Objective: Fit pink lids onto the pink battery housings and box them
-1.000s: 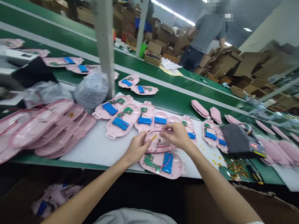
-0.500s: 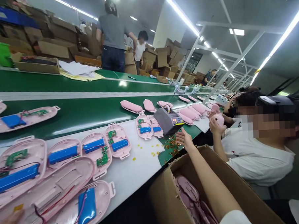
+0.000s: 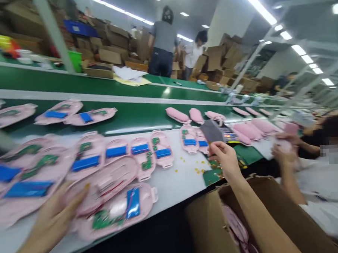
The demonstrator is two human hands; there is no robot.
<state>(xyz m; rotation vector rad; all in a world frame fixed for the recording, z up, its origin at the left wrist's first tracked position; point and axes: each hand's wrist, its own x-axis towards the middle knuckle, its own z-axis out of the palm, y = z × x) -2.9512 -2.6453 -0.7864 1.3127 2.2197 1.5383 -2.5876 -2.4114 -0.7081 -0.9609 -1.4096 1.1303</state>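
Note:
My left hand (image 3: 53,215) grips the near end of an empty pink plastic shell half (image 3: 120,177), tilted above an open pink shell (image 3: 114,218) with a blue battery pack (image 3: 133,202) and green circuit board inside. A small amber piece of tape (image 3: 87,186) sits on my left thumb tip. My right hand (image 3: 225,157) is raised at the grey box-shaped machine (image 3: 212,131) with a lit display, thumb and fingers pinched together. What is between them is too small to make out. Below lie scattered amber pieces (image 3: 216,173).
Several open pink shells with blue batteries (image 3: 86,163) line the white mat (image 3: 185,185). Closed pink shells (image 3: 251,130) lie farther right. An open cardboard box (image 3: 209,221) of pink parts stands under my right forearm. A co-worker (image 3: 323,187) works at the right.
My view has swung left. My right hand has gone from spread fingers to a pinch beside the grey machine. More of my left hand and the shell half it holds is in view.

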